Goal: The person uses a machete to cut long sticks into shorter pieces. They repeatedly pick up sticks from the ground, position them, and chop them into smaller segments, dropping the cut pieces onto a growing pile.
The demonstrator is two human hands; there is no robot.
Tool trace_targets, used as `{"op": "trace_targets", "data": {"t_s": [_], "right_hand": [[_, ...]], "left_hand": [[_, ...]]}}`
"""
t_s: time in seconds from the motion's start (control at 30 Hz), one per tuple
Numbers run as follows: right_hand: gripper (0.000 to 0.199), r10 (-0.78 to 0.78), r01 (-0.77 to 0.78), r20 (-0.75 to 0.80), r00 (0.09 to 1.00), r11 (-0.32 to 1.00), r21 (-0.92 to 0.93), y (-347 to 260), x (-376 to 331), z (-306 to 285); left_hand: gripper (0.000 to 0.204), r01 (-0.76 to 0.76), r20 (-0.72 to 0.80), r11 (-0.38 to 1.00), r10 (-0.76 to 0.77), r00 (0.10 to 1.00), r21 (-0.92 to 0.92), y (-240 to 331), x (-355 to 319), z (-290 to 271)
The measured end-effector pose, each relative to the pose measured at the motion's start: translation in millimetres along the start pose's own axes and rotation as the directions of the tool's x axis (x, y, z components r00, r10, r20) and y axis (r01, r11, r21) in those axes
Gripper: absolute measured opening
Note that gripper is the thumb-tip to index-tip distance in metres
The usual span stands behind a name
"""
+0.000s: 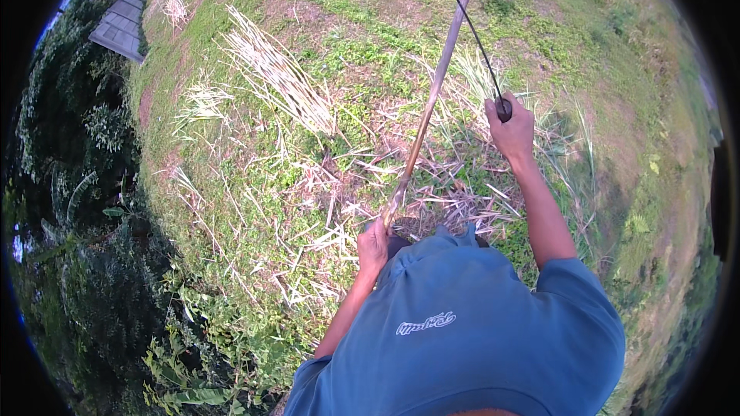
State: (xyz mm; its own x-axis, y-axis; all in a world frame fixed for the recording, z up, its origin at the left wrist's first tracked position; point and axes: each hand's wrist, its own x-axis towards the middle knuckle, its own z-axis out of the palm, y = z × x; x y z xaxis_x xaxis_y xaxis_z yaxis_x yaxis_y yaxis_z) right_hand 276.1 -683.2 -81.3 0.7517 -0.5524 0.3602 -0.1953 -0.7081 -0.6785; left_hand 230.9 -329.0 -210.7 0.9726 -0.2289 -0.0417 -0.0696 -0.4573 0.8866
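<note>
1. Two hands are at work, each closed on something. Nearest the body, the left hand [374, 243] is wrapped tight round the lower end of a long cane stalk [432, 96], just in front of the blue shirt [470, 323].
2. The stalk rises from that grip and leans away up the picture to the top edge. It looks bare along the length in view, with no leaves hanging from it, so by my reading the stripping of this stalk is done or nearly so.
3. Further out, the right hand [510, 129] is fisted round the dark handle of a thin curved blade [462, 11], arm stretched forward. The blade sweeps up past the stalk near the top of the view; whether they touch there I cannot tell.
4. About the feet lies a scatter of dry leaves and trimmings [455, 185], which I take as what has been cut off so far.
5. Beyond that, to the left, a bundle of pale cut stalks [277, 77] lies on the grass, well apart from the hands. It looks like finished work; how much is left cannot be told.
6. Farthest off, at the upper left, a grey slatted platform [122, 25] sits by the dark bushes.
</note>
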Motion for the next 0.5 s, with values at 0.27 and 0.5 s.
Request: {"op": "trace_targets", "data": {"t_s": [0.27, 0.5], "right_hand": [[0.022, -0.609, 0.674, 0.295, 0.737, 0.625, -0.393, 18, -36, -63], [0.016, -0.294, 0.194, -0.071, 0.953, 0.776, -0.601, 34, 13, -69]], "left_hand": [[0.023, -0.288, -0.301, 0.849, 0.444, 0.844, 0.443, -19, -26, 0], [0.025, -0.256, -0.253, 0.867, 0.387, 0.887, 0.427, -23, -32, 6]]}}
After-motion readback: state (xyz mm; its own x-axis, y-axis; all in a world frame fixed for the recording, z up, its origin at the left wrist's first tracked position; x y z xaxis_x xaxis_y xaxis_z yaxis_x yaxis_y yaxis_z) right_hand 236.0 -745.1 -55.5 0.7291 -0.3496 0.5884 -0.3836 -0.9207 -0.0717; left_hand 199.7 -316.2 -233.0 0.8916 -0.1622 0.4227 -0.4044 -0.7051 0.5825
